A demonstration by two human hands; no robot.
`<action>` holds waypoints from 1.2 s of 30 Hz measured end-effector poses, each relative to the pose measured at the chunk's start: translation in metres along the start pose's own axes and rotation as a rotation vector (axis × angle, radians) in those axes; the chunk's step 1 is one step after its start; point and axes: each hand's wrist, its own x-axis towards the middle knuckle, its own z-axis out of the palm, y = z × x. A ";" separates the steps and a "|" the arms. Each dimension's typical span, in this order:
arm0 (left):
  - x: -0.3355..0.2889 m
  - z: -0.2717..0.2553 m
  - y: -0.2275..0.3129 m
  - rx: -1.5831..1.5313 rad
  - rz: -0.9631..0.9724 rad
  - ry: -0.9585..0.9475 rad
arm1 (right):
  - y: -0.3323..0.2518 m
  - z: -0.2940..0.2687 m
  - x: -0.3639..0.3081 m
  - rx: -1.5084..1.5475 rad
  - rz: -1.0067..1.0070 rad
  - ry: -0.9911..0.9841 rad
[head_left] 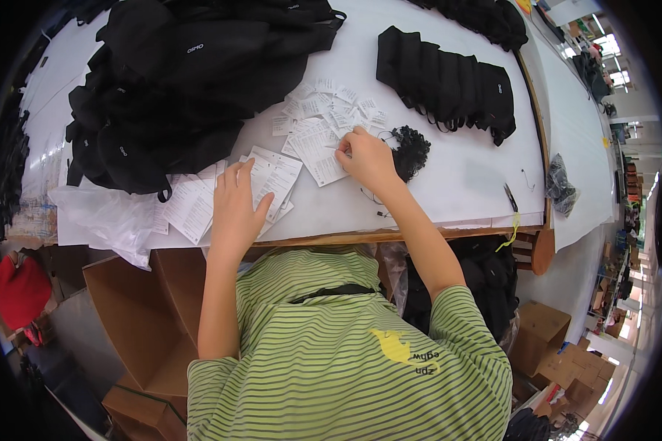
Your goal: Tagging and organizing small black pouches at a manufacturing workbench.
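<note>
Green-striped shirt [331, 367] fronts the white table [452, 176], which bears a heap of black fabric [198, 81]. The left hand [234, 202] lies spread, loose, over printed sheets [278, 175]; the right hand [368, 158] pinches near small slips [337, 116] beside that heap, though any hold is impossible to tell. Lifting slips singly should work best.

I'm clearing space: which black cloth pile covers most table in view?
The heap beyond the left hand; the row and top-right pile visibly cover less.

Your right hand [369, 158] hides whether it grips anything; print on the white tags [315, 107] is too small to read; the far-left black pile [191, 84] is cut off.
</note>
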 end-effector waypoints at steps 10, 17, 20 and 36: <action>0.006 0.024 -0.019 0.056 -0.099 0.039 | -0.028 -0.095 -0.008 0.269 -0.041 0.325; 0.013 0.021 -0.014 0.037 -0.081 0.162 | -0.039 -0.122 -0.020 0.431 -0.117 0.549; 0.016 0.016 -0.014 -0.187 -0.166 -0.030 | -0.027 -0.117 -0.020 0.302 -0.035 0.312; -0.011 -0.015 0.029 -0.973 -0.342 -0.277 | -0.010 -0.042 -0.069 0.831 0.210 0.126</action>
